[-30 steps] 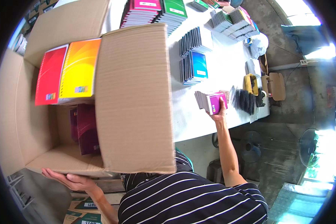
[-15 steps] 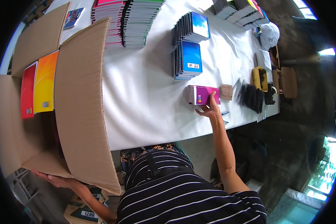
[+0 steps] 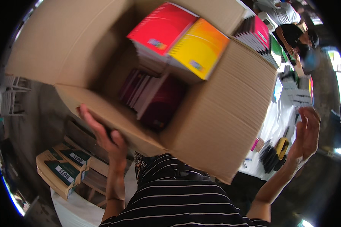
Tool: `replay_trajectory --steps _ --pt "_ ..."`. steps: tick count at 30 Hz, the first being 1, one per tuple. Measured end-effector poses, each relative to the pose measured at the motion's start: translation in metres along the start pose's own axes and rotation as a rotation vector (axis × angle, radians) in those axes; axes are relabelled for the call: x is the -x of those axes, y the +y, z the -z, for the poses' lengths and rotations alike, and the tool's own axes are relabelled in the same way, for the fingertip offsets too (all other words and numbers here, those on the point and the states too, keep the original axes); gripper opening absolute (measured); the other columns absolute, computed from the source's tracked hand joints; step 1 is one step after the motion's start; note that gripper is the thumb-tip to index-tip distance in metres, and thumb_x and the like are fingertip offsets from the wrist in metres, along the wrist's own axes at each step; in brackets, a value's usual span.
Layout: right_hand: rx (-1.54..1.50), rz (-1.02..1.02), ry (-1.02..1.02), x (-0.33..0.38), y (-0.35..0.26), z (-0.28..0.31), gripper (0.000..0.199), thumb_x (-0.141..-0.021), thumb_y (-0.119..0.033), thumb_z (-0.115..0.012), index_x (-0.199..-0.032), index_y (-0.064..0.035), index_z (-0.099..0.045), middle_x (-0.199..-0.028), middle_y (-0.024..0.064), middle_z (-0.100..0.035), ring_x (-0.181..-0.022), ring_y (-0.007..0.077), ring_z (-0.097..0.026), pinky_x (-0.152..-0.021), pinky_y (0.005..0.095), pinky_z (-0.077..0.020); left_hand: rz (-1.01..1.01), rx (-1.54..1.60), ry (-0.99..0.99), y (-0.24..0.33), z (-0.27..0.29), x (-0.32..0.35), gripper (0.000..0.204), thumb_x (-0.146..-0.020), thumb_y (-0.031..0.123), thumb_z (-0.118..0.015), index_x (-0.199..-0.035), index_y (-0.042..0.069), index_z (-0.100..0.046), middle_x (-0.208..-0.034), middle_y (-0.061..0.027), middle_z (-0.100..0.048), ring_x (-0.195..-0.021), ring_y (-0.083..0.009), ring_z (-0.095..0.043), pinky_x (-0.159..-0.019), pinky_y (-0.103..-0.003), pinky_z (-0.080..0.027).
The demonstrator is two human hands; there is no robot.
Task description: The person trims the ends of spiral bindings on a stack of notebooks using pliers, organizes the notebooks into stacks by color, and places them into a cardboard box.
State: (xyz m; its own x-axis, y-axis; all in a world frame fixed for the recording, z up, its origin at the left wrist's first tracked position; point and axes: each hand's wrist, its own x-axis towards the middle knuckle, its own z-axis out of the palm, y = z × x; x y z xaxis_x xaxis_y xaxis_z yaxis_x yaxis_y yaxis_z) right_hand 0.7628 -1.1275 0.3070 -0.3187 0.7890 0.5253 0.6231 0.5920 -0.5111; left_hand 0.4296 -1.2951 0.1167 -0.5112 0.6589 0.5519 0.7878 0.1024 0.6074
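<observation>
A large cardboard box (image 3: 219, 109), its flaps spread, fills the middle of the view. Inside, stacks of spiral notebooks stand side by side: one with a red cover (image 3: 163, 28), one with a yellow cover (image 3: 201, 47). Lower in the box's shadow sit dark maroon notebooks (image 3: 165, 100). Against the outside of the box's near left wall lies my left hand (image 3: 108, 140), fingers stretched out and thumb apart. My right hand (image 3: 308, 130) is raised at the right, away from the box, its fingers loosely bent with nothing visible in them.
On the white-covered table (image 3: 271, 121) at the right are a yellow container (image 3: 281, 147), black wire coils (image 3: 268, 157) and notebook stacks (image 3: 297, 89). A person in black (image 3: 297, 41) is at the far side. Printed cartons (image 3: 62, 170) stand at the lower left.
The view has turned toward the box, which now lies central with its contents visible. My right hand has left the purple notebooks on the table and risen. My left hand stays at the box.
</observation>
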Motion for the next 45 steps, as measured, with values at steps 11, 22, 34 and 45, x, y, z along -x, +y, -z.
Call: replay_trajectory --steps 11,22,34,45 --pt "0.249 0.794 -1.731 -0.061 -0.084 -0.264 0.066 -0.066 -0.008 -0.071 -0.125 0.0046 -0.045 -0.128 0.0159 -0.047 -0.124 0.0287 -0.042 -0.106 0.0417 -0.0322 0.039 0.096 -0.210 -0.057 0.040 -0.052 0.079 -0.095 0.042 -0.039 -0.145 -0.002 0.003 -0.149 -0.0293 -0.014 -0.139 -0.0465 -0.004 -0.109 -0.059 -0.003" --pt "0.321 0.680 -1.953 -0.061 -0.088 -0.298 0.074 -0.066 -0.012 -0.076 -0.129 0.0049 -0.042 -0.130 0.0154 -0.045 -0.127 0.0262 -0.040 -0.110 0.0423 -0.0284 -0.217 -0.126 -0.327 -0.081 0.048 -0.054 0.073 -0.093 0.040 -0.033 -0.144 -0.001 -0.002 -0.149 -0.0266 -0.005 -0.141 -0.0405 0.000 -0.109 -0.062 0.003" --pt "0.292 0.727 -1.734 -0.054 -0.081 -0.276 0.060 -0.073 -0.004 -0.063 -0.129 0.0044 -0.042 -0.122 0.0134 -0.046 -0.120 0.0264 -0.044 -0.111 0.0403 -0.0282 -0.395 -0.406 -0.303 -0.086 0.054 -0.067 0.066 -0.093 0.035 -0.018 -0.141 -0.010 -0.012 -0.149 -0.0265 -0.012 -0.140 -0.0403 -0.015 -0.114 -0.052 -0.020" --pt "0.354 0.796 -1.674 -0.043 -0.082 -0.273 0.052 -0.071 -0.002 -0.063 -0.120 0.0039 -0.049 -0.117 0.0107 -0.050 -0.115 0.0231 -0.046 -0.106 0.0364 -0.0328 -0.432 -0.464 -0.323 -0.087 0.057 -0.066 0.065 -0.093 0.038 -0.023 -0.138 -0.008 -0.013 -0.143 -0.0274 -0.017 -0.137 -0.0435 -0.018 -0.112 -0.056 -0.021"
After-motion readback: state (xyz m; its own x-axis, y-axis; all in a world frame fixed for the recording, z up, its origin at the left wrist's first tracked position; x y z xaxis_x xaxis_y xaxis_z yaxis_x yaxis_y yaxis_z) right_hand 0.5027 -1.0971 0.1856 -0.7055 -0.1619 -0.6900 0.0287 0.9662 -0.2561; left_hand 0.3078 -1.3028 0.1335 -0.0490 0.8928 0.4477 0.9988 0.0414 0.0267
